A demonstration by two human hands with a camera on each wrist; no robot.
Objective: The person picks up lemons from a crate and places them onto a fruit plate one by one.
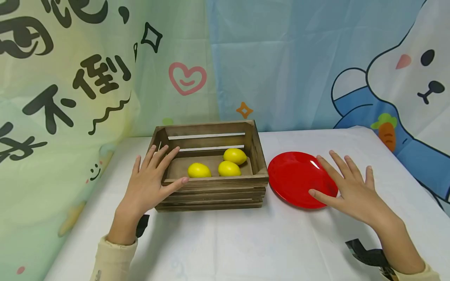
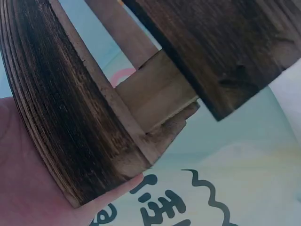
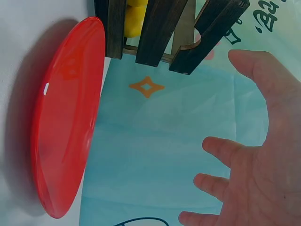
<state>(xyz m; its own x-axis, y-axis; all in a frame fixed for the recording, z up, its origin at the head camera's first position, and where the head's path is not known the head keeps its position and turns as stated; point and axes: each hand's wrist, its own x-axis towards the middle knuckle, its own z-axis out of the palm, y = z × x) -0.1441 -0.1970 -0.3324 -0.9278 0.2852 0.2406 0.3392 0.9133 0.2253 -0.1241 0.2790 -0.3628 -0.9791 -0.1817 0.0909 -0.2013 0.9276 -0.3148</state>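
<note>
A slatted wooden crate point(image 1: 212, 193) stands on the white table with three yellow lemons point(image 1: 199, 170) inside. To its right lies a round red plate point(image 1: 297, 179), with nothing on it. My left hand point(image 1: 149, 181), fingers spread and straight, overlaps the crate's left front corner in the head view; the left wrist view shows the crate's dark slats point(image 2: 70, 108) close in front of the palm. My right hand point(image 1: 355, 195) is spread beside the plate's right edge, thumb and index overlapping its rim in the head view. In the right wrist view those fingers hold nothing.
The white tablecloth point(image 1: 225, 246) reaches back to a printed fabric backdrop point(image 1: 274, 70) with a rabbit, a heart and black lettering. Black straps point(image 1: 367, 253) are at both wrists, near the cream sleeves point(image 1: 116, 259).
</note>
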